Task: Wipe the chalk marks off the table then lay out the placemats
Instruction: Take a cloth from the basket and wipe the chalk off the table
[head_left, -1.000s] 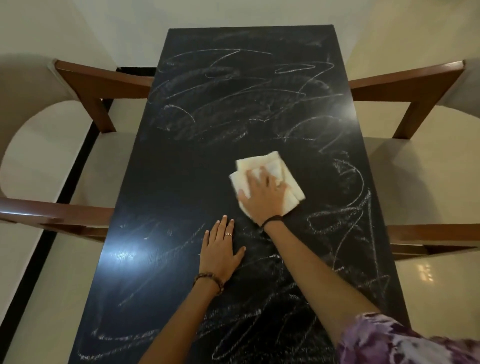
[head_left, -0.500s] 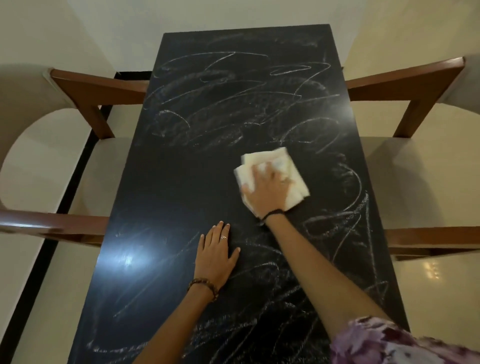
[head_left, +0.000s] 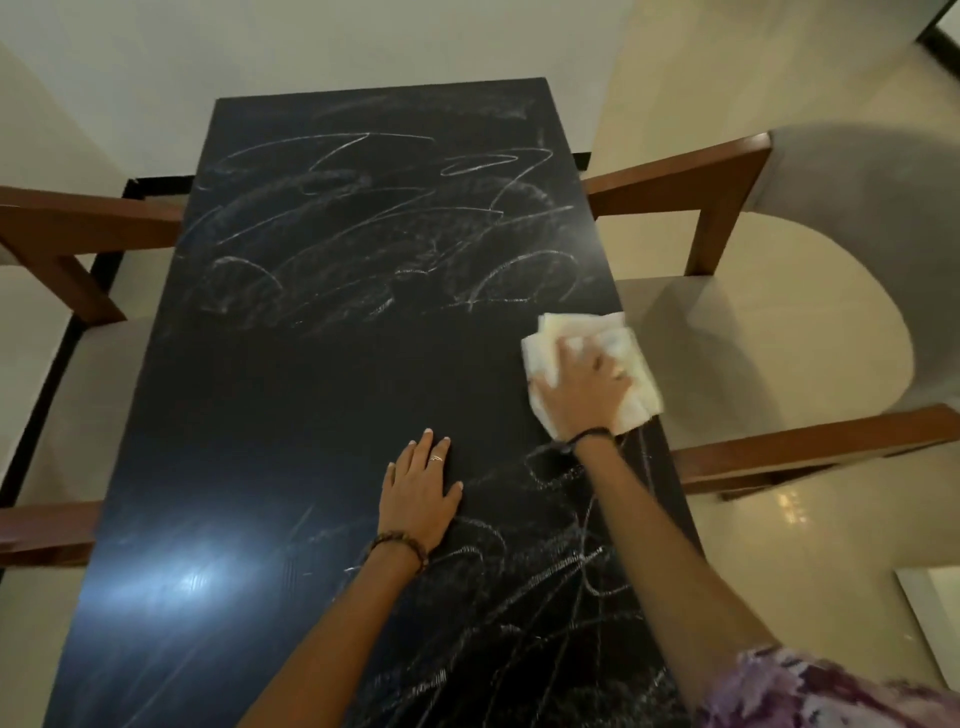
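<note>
Two hands lie on the long black table (head_left: 270, 426). Nearest, chalk marks (head_left: 545, 566) cross the matte top by the flat, straight-fingered left hand (head_left: 418, 496). Beyond it runs a bare dark band. At the right edge, the right hand (head_left: 584, 387) presses a folded white cloth (head_left: 636, 402) — fingers blurred. Farther on, looping scribbles (head_left: 395, 228) continue — wooden-armed chairs (head_left: 717, 208) flank both sides.

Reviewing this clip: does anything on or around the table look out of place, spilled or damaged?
Nothing is spilled or broken. The only oddity is white chalk scribble covering the far part of the black table and its near right. The right hand presses a cloth at the right edge; the left hand rests flat.
</note>
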